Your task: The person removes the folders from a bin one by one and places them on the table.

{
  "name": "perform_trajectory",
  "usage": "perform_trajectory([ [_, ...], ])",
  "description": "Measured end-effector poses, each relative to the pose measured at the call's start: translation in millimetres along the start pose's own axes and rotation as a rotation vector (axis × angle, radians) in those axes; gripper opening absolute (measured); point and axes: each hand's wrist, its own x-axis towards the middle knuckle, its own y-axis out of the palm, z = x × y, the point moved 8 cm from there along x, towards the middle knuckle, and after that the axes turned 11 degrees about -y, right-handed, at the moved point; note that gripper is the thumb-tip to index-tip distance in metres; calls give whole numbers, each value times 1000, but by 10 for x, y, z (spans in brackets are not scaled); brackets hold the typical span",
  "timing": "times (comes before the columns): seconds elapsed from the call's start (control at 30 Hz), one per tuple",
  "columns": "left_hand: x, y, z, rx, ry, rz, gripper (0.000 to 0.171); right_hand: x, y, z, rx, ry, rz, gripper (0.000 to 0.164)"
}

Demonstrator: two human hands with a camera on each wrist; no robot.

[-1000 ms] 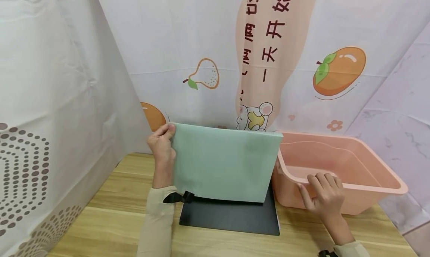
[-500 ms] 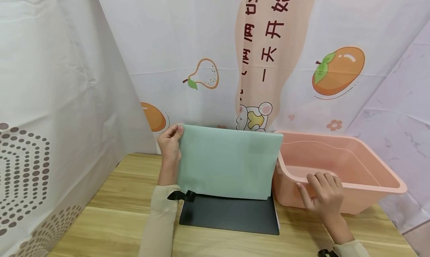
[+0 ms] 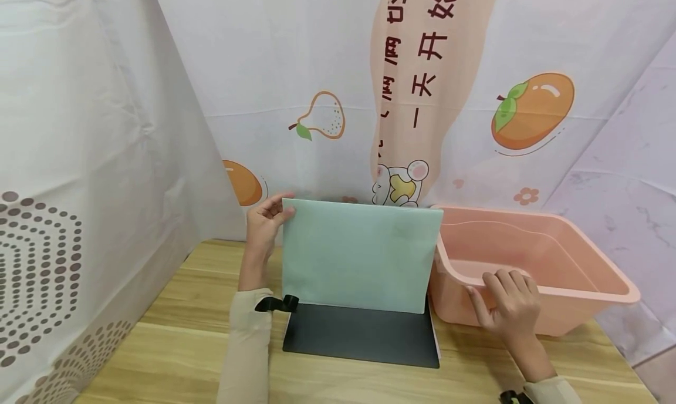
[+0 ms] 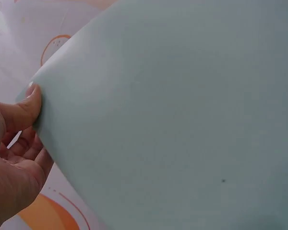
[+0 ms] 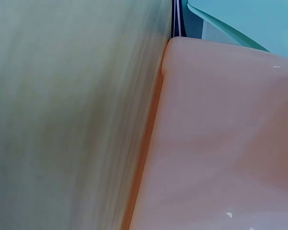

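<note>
My left hand (image 3: 262, 225) pinches the upper left corner of a pale green folder (image 3: 359, 254), thumb in front and fingers behind. The left wrist view shows this thumb (image 4: 31, 105) on the smooth green face. The folder stands tilted up, its lower edge over a flat black folder (image 3: 361, 336) on the table. Two green layers show at its edge in the right wrist view. My right hand (image 3: 512, 307) grips the near rim of a pink bin (image 3: 549, 216), fingers over the rim and thumb outside. That hand itself is out of sight in the right wrist view.
The bin stands right of the folders, close to their edge. Under the black folder a thin pale pink edge (image 3: 435, 336) peeks out. Everything stands on a wooden table (image 3: 174, 327), with a printed curtain (image 3: 338, 57) behind and a dotted cloth (image 3: 47, 275) at left.
The green folder's left corner has shifted right, and its layers look more evenly lined up. My left hand moved right with it, then loosened slightly at the corner. The right hand stayed put.
</note>
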Motion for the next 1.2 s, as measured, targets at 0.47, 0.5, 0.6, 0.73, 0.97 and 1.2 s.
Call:
perform_trajectory([
  [0.47,0,-108,19,162,-10,132,31,-21,5,-15,-5,4,-3,60],
  [0.5,-1,-105,23,171,-16,133,31,-23,5,-15,-6,3,-4,60],
  [0.6,14,-96,69,181,-53,115,30,-25,7,-12,-5,1,-7,60],
  [0.73,41,-91,136,174,-91,63,28,-22,8,-7,-4,2,-11,60],
  [0.97,48,-102,191,165,-98,35,28,-5,9,-5,-2,0,-15,59],
  [1.2,43,-96,178,174,-83,56,28,-8,7,-2,-7,-1,-13,60],
])
